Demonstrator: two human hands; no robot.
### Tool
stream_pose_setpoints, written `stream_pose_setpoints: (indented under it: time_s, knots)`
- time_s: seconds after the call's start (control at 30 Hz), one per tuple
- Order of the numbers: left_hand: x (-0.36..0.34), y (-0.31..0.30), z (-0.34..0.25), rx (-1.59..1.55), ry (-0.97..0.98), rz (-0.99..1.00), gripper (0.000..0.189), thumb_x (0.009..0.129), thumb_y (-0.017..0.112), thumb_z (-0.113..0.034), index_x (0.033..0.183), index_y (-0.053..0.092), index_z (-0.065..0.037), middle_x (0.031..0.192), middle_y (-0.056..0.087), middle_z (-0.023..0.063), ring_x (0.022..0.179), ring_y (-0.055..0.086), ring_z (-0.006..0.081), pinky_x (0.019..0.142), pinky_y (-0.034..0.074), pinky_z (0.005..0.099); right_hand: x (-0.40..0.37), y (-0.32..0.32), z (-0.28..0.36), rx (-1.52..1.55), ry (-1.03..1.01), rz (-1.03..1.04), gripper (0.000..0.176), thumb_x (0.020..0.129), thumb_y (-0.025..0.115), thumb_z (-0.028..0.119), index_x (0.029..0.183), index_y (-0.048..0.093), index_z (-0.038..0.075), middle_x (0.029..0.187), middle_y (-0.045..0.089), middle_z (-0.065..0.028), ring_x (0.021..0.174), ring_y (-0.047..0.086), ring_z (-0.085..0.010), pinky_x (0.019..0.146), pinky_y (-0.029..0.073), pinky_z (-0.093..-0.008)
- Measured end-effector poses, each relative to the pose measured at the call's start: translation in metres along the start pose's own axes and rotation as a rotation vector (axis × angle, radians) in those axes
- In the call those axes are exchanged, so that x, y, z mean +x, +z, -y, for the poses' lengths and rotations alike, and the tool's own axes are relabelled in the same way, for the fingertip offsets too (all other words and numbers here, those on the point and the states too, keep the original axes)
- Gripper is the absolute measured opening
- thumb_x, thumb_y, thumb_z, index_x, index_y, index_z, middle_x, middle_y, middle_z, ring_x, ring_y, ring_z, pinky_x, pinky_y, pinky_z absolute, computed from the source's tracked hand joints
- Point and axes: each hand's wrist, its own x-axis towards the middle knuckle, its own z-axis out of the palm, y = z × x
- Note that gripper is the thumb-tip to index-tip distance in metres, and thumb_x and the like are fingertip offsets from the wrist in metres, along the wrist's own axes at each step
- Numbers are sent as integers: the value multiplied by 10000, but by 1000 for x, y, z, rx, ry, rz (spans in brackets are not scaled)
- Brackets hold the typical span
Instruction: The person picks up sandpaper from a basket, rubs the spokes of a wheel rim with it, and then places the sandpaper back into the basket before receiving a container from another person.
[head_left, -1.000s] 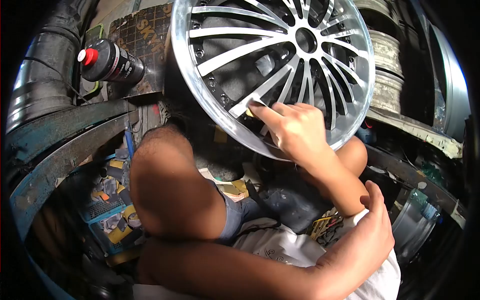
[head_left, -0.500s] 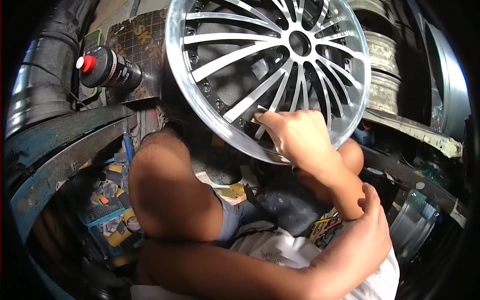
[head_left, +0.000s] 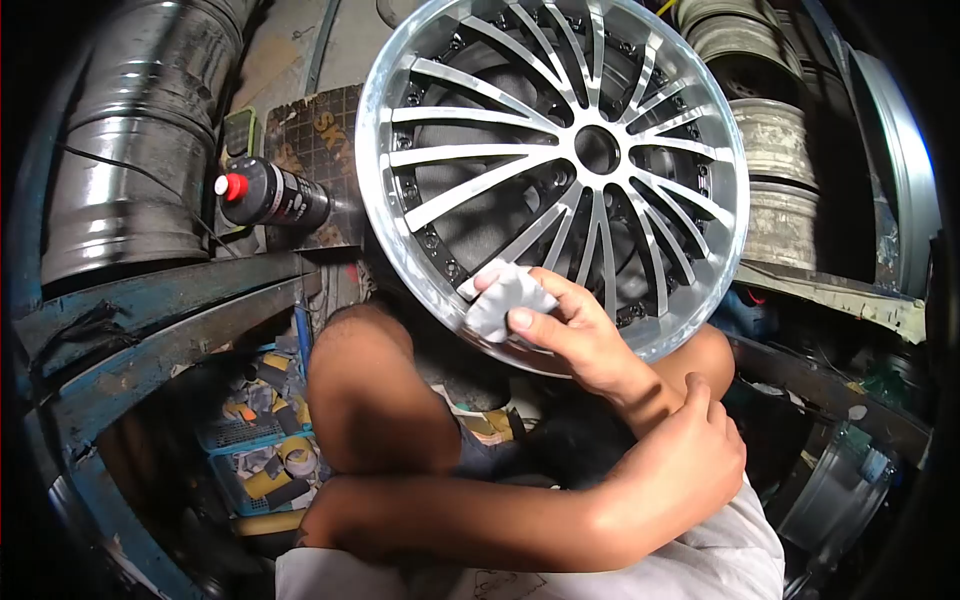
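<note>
A polished multi-spoke alloy wheel (head_left: 392, 250) stands upright in front of me, its lower edge resting between my bare knees. My right hand (head_left: 580, 340) pinches a folded grey piece of sandpaper (head_left: 497, 300) with thumb and fingers. It presses the sandpaper against the wheel's lower lip, at the foot of a spoke. My left arm crosses my lap, and my left hand (head_left: 690, 450) is wrapped around my right forearm just behind the wrist.
A black spray bottle with a red cap (head_left: 275, 195) lies on a ledge left of the wheel. A large metal duct (head_left: 130, 150) fills the far left. A blue basket of scraps (head_left: 255, 455) sits by my left knee. Worn rims (head_left: 780, 170) are stacked at right.
My right hand has slid from a spoke down to the wheel's lower lip, and the grey sandpaper now shows fully. My left hand stays on the forearm. The view has tilted up.
</note>
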Motion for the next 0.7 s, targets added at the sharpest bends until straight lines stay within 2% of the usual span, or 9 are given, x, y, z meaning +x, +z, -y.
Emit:
stream_pose_setpoints:
  time_s: [0.13, 0.23, 0.37, 0.4, 0.5, 0.53, 0.63, 0.67, 0.7]
  knots:
    - [-3, -1, 6, 9, -13, -38, 304, 914, 610, -240, 1063, 728, -2, 955, 740, 104, 874, 682, 250, 993, 492, 480, -3, -11, -5, 140, 74, 102, 286, 1099, 483, 211, 1298, 498, 5, 1099, 710, -198, 926, 739, -265, 907, 572, -373]
    - [-3, -6, 9, 2, 3, -48, 313, 919, 602, -242, 1078, 722, 0, 969, 740, 110, 879, 683, 256, 981, 493, 479, -6, -11, -3, 187, 85, 147, 277, 1092, 501, 227, 1267, 501, 12, 1043, 703, -198, 890, 740, -279, 883, 575, -373]
    - [-5, -6, 9, -34, 28, -21, 316, 926, 592, -244, 1089, 721, -6, 984, 740, 113, 884, 684, 259, 957, 494, 471, -3, -8, -2, 155, 196, -21, 295, 988, 627, 188, 1212, 512, 34, 982, 614, -81, 836, 650, -196, 826, 528, -347]
    - [-5, -5, 7, -32, 14, -2, 310, 928, 591, -245, 1079, 725, -10, 979, 741, 111, 884, 684, 259, 955, 491, 469, 0, -9, 1, 157, 195, -15, 253, 946, 658, 167, 1136, 533, 58, 982, 562, -42, 839, 582, -154, 791, 482, -322]
    - [-5, -2, 1, -26, -15, 20, 293, 931, 592, -247, 1043, 739, -19, 964, 744, 105, 885, 685, 259, 954, 484, 466, -1, -21, -5, -331, -95, -44, 108, 977, 652, 125, 1014, 582, 51, 908, 569, -7, 813, 570, -108, 751, 459, -302]
    - [-6, -4, 2, -19, -14, 5, 287, 931, 594, -247, 1028, 744, -21, 957, 745, 103, 887, 685, 260, 958, 482, 466, -4, -24, -2, -617, -138, -59, 134, 952, 672, 113, 986, 585, 17, 945, 600, -80, 836, 614, -194, 752, 479, -351]
    - [-8, -8, 0, -35, -24, -24, 272, 925, 604, -244, 997, 756, -29, 936, 746, 97, 893, 687, 259, 974, 476, 467, 0, -11, 1, -1064, -488, -118, 146, 947, 661, 94, 1006, 586, -16, 1013, 621, -164, 877, 641, -310, 772, 510, -392]
    - [-9, -8, -1, -48, -29, -30, 268, 923, 608, -243, 989, 759, -32, 929, 747, 96, 895, 688, 259, 980, 475, 467, 0, -10, 4, -1079, -446, -111, 143, 948, 648, 75, 1044, 599, -19, 1093, 634, -203, 928, 642, -385, 806, 529, -417]
    - [-10, -7, -2, -41, -33, -50, 267, 920, 611, -243, 991, 761, -34, 927, 746, 94, 895, 688, 258, 985, 475, 467, 3, -12, 2, -1087, -481, -116, 152, 931, 666, 55, 1054, 614, -19, 1107, 646, -198, 915, 660, -373, 806, 545, -399]
